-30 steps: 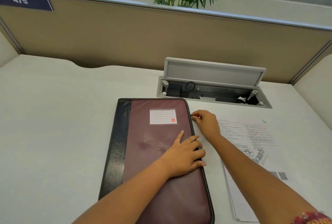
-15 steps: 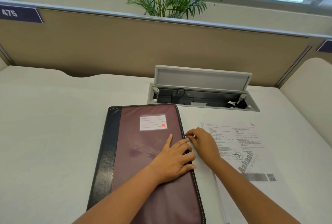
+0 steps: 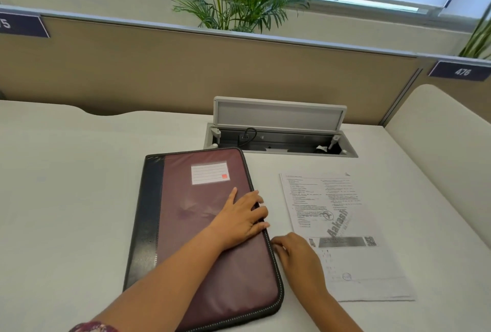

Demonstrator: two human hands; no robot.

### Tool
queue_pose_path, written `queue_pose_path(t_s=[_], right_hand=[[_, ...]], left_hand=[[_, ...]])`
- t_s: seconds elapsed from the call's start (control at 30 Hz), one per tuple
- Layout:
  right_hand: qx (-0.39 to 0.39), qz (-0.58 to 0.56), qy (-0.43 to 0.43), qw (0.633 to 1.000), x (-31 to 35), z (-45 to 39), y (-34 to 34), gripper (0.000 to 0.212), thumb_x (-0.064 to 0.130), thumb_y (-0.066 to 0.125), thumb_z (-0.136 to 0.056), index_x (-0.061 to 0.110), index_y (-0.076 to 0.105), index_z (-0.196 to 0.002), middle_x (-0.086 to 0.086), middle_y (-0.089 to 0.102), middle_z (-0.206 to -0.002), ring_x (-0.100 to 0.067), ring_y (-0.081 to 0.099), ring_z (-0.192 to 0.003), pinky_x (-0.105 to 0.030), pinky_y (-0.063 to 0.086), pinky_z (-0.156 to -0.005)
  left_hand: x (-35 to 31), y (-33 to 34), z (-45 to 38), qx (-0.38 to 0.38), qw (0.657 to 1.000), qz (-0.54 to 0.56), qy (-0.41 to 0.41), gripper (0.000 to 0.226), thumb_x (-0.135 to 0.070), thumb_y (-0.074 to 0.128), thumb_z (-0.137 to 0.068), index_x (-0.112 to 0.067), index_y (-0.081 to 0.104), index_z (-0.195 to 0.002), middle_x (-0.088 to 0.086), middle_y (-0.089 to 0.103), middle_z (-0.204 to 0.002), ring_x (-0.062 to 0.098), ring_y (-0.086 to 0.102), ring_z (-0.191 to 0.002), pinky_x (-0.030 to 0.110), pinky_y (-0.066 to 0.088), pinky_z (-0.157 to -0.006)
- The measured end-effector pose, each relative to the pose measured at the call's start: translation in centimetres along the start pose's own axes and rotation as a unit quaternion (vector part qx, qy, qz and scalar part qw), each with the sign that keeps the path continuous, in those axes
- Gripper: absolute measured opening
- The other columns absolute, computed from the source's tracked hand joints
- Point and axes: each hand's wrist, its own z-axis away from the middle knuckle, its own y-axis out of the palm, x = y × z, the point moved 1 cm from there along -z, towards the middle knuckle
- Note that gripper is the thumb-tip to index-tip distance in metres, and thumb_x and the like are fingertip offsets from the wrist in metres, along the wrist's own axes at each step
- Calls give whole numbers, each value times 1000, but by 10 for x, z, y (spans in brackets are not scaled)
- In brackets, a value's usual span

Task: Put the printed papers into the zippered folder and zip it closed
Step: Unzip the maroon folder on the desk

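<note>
A maroon zippered folder [image 3: 202,225] with a black spine and a white label lies flat on the white desk. My left hand [image 3: 240,218] presses flat on its cover near the right edge, fingers straight. My right hand [image 3: 295,257] sits against the folder's right edge lower down, its fingertips pinched at the zipper track; the zipper pull itself is hidden under them. The printed papers [image 3: 337,230] lie on the desk just right of the folder, partly under my right wrist.
An open grey cable hatch [image 3: 279,129] with a raised lid and a black cable is set in the desk behind the folder. A beige partition [image 3: 186,71] closes off the back, and a cream side panel [image 3: 438,140] stands at the right.
My right hand has slid down the folder's right edge toward me, from near the top corner to past my left hand. The left hand has stayed pressed on the cover.
</note>
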Motion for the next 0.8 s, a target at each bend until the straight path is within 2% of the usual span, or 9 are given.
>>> queue_pose_path(t_s=[0.17, 0.27, 0.43, 0.53, 0.63, 0.7, 0.8], right_hand=[[-26, 1, 16, 1000, 5, 10, 1, 15, 23, 53, -89, 26, 67, -94, 7, 60, -88, -8, 53, -83, -18, 39, -64], [-36, -11, 32, 999, 8, 11, 5, 14, 20, 53, -88, 23, 67, -90, 6, 59, -84, -7, 50, -76, -19, 38, -62], [-38, -17, 22, 999, 8, 15, 4, 15, 16, 54, -89, 20, 68, -90, 8, 53, -80, -7, 49, -73, -17, 35, -59], [-24, -15, 16, 999, 7, 14, 2, 15, 16, 53, -90, 19, 68, -92, 7, 53, -81, -7, 49, -72, -14, 34, -57], [-16, -13, 15, 1000, 8, 12, -1, 16, 15, 52, -90, 19, 68, -93, 5, 55, -83, -10, 52, -72, -20, 37, -60], [-14, -10, 16, 1000, 9, 12, -3, 17, 14, 52, -90, 18, 68, -93, 5, 54, -83, -11, 52, -71, -22, 39, -62], [-13, -8, 17, 1000, 10, 15, -3, 16, 14, 52, -90, 18, 68, -93, 5, 55, -83, -11, 52, -72, -23, 40, -63]], left_hand=[[-9, -8, 14, -27, 995, 29, -93, 42, -42, 42, -92, -26, 37, -131, -5, 29, -148, 15, 11, -143, 53, 4, -115], [-11, -10, 46, 1, 994, 26, -111, 47, -45, 41, -91, -29, 33, -135, -6, 22, -153, 15, 9, -144, 53, 5, -115], [-15, -3, 125, 50, 988, 3, -148, 68, -68, 31, -82, -41, 15, -142, -13, 1, -157, 13, -7, -145, 52, -8, -114], [-17, 0, 162, 91, 983, -20, -156, 94, -87, 22, -62, -45, -2, -142, -14, -19, -154, 19, -21, -142, 54, -17, -109], [-18, 5, 182, 109, 975, -61, -184, 105, -91, 28, -56, -45, -15, -140, -8, -35, -144, 30, -27, -140, 57, -17, -108], [-17, 7, 187, 101, 969, -74, -214, 106, -87, 36, -60, -41, -18, -140, -2, -31, -150, 35, -25, -140, 58, -12, -110], [-15, 9, 188, 91, 969, -69, -218, 109, -87, 35, -59, -39, -19, -140, 0, -20, -156, 36, -21, -141, 56, -10, -112]])
